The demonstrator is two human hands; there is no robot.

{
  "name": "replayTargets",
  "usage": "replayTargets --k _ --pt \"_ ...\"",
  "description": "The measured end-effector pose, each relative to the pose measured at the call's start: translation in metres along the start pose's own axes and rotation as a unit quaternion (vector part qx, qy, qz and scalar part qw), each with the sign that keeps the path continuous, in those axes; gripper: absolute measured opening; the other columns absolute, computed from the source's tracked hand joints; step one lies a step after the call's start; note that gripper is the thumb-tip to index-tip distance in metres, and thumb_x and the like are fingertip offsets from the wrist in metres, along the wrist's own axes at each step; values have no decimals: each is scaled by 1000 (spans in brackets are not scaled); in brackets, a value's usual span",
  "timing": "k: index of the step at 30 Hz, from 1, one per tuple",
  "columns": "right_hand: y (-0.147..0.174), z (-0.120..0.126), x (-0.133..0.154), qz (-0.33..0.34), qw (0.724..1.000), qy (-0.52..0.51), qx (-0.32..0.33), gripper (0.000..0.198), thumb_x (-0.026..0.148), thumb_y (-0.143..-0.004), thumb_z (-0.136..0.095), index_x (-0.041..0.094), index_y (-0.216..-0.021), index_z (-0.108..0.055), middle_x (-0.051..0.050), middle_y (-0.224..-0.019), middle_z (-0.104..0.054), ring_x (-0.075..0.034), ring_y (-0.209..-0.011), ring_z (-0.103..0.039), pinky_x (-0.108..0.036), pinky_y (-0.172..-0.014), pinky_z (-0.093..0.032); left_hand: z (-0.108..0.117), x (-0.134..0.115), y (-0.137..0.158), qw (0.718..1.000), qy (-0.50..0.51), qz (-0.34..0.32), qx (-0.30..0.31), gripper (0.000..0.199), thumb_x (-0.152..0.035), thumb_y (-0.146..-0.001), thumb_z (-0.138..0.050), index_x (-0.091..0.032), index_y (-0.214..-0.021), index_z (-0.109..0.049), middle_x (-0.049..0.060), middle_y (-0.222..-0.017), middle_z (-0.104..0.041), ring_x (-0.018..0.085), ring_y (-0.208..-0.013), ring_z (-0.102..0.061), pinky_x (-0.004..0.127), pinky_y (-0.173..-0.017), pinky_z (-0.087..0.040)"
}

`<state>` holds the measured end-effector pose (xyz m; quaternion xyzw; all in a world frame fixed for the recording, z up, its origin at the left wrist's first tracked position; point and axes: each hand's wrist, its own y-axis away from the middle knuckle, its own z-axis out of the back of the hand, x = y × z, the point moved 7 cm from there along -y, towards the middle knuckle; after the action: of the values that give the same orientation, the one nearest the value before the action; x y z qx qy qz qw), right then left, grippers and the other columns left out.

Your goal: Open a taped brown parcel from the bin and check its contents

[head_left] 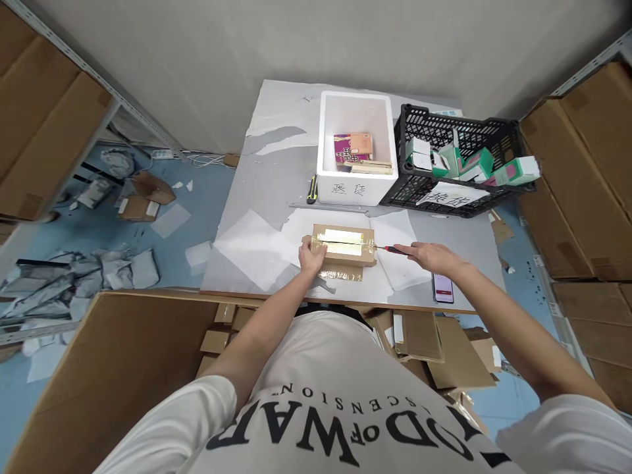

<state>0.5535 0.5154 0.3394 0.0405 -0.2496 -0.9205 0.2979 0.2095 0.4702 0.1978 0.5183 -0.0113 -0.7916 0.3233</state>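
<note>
A small cardboard box (pixel 344 257) with a white label and clear tape lies on paper sheets near the table's front edge. My left hand (pixel 311 255) is closed around its left end. In my right hand (pixel 432 255) is a screwdriver (pixel 395 249) with a red and black handle and a thin shaft. Its tip meets the taped right end of the box; I cannot tell whether it has gone in. A loose taped flap (pixel 340 272) shows along the box's near side. Just beyond my right wrist's near side lies a phone (pixel 443 288) with its screen lit.
Behind the box stand a white foam bin (pixel 355 189) holding small packs and a black crate (pixel 419 191) of green-and-white cartons. A utility knife (pixel 313 189) lies beside the bin. Large cartons (pixel 582 171) flank the table (pixel 232 197); flattened cardboard (pixel 459 349) sits below its front edge.
</note>
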Motion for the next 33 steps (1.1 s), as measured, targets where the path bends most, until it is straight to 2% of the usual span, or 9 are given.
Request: replayTargets --k 3,6,8,11,17,22,26,30,33 --pt "11 -13 -15 -45 992 -65 -94 53 35 -95 -31 36 -148 -28 -8 -102 -60 -23 -88 -60 -31 -71 -45 1 -3 1 1000 -16 1 7 59 -47 -69 -72 -16 -116 -54 13 -120 -56 24 -111 -56 34 -97 -42" --pt "15 -55 -31 -201 951 -152 -178 57 33 -95 -28 27 -151 -24 -11 -105 -56 -25 -93 -58 -35 -80 -47 3 -5 3 1000 -20 3 18 65 -50 -69 -71 -16 -121 -53 15 -123 -55 25 -113 -55 33 -97 -42" --pt "10 -101 -26 -307 916 -197 -167 58 28 -94 -26 24 -152 -22 -13 -110 -51 -25 -93 -59 -37 -85 -46 4 -5 4 1000 -20 1 23 68 -52 -70 -70 -16 -125 -51 15 -125 -54 25 -114 -55 33 -97 -42" --pt "-4 -161 -3 -409 870 -241 -134 60 27 -92 -30 23 -152 -21 -15 -118 -47 -28 -103 -56 -40 -93 -41 6 -5 4 999 -29 -13 33 68 -53 -71 -69 -16 -126 -52 15 -123 -55 26 -114 -55 34 -97 -42" --pt "-15 -214 22 -479 830 -244 -151 61 27 -92 -31 9 -149 -24 -24 -125 -45 -35 -114 -50 -48 -94 -39 10 -8 3 997 -48 -48 41 62 -56 -73 -66 -16 -120 -57 13 -114 -57 27 -109 -56 36 -96 -43" --pt "-9 -208 18 -490 809 -261 -193 60 35 -89 -36 17 -146 -30 -23 -137 -39 -39 -128 -35 -58 -98 -33 14 -15 8 994 -61 -81 35 56 -57 -80 -57 -19 -122 -57 12 -107 -57 28 -108 -56 38 -96 -43" --pt "-28 -175 15 -375 792 -404 -263 66 54 -88 -34 20 -145 -32 -19 -147 -30 -37 -140 -21 -61 -108 -19 14 -14 12 995 -26 -91 36 51 -57 -84 -52 -20 -118 -60 12 -104 -58 28 -108 -56 38 -98 -41" --pt "-68 -146 24 -282 779 -508 -236 73 65 -89 -14 23 -145 -34 -12 -148 -38 -25 -138 -34 -45 -107 -34 31 5 4 996 -27 -74 31 53 -52 -89 -41 -18 -127 -54 16 -129 -53 27 -126 -46 38 -108 -33" --pt "-97 -132 43 -219 706 -646 -191 78 72 -85 -4 31 -146 -29 -7 -146 -44 -22 -131 -45 -41 -96 -46 64 37 -15 998 -64 17 -11 59 -51 -91 -34 -16 -139 -40 16 -154 -25 27 -146 -14 42 -118 -13"
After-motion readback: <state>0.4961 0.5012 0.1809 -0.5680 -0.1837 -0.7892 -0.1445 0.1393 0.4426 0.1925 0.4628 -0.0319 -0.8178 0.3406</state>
